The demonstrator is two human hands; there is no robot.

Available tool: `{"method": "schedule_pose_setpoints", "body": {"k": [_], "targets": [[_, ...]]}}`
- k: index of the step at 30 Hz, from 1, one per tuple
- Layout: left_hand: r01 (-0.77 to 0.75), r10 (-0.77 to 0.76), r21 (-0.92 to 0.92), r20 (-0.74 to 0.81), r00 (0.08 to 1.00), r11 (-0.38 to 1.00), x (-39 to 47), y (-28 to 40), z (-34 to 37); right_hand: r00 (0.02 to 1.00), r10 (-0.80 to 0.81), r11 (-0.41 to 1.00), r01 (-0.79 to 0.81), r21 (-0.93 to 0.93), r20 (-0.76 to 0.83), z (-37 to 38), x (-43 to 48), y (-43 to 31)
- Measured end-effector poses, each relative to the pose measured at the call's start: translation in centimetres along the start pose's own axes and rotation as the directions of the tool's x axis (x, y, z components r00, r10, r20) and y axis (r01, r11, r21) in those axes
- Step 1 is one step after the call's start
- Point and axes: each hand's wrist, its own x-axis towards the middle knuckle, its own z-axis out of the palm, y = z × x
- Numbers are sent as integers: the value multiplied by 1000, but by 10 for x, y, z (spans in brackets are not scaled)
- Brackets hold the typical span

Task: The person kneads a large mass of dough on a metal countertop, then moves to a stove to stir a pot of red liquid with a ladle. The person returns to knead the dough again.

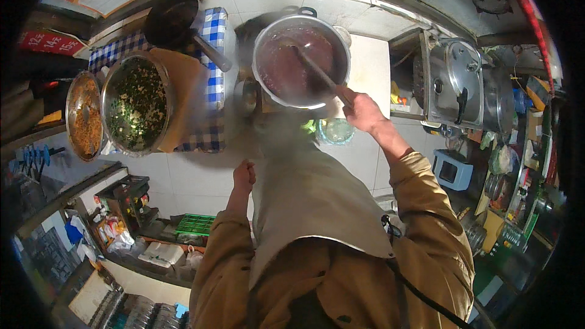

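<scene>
My right hand (pixel 367 112) grips the handle of a long stirring utensil (pixel 320 71), held at a slant over a large metal pot (pixel 257 61). Its far end dips into the reddish-purple liquid (pixel 292 75) in the pot, so its shape there is hidden. Foam shows on the liquid, and steam blurs the space around the pot. My left hand (pixel 245 176) hangs beside the apron (pixel 311 196), fingers curled, with nothing visible in it. It is nearest to the checked-cloth counter and touches neither the counter nor the pot.
A large bowl of chopped greens (pixel 137 105) and a pan of orange shredded food (pixel 85 119) stand at the left. A dark frying pan (pixel 172 17) rests on the blue checked cloth (pixel 215 87), its handle jutting toward the pot. A steel sink (pixel 450 87) is at the right.
</scene>
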Motion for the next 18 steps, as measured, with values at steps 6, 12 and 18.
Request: {"method": "schedule_pose_setpoints", "body": {"k": [6, 12, 18], "targets": [[-28, 27, -11, -36, 999, 1000, -1, -7, 4, 993, 104, 990, -108, 94, 47, -27, -6, 8], [28, -30, -38, -41, 999, 999, 6, -18, 2, 912, 309, 889, -378, 260, 269, -64, -15, -14], [-11, 13, -51, 29, 1000, 999, 10, -25, 2, 861, 343, 649, -507, 568, 377, -54, -21, -1]]}}
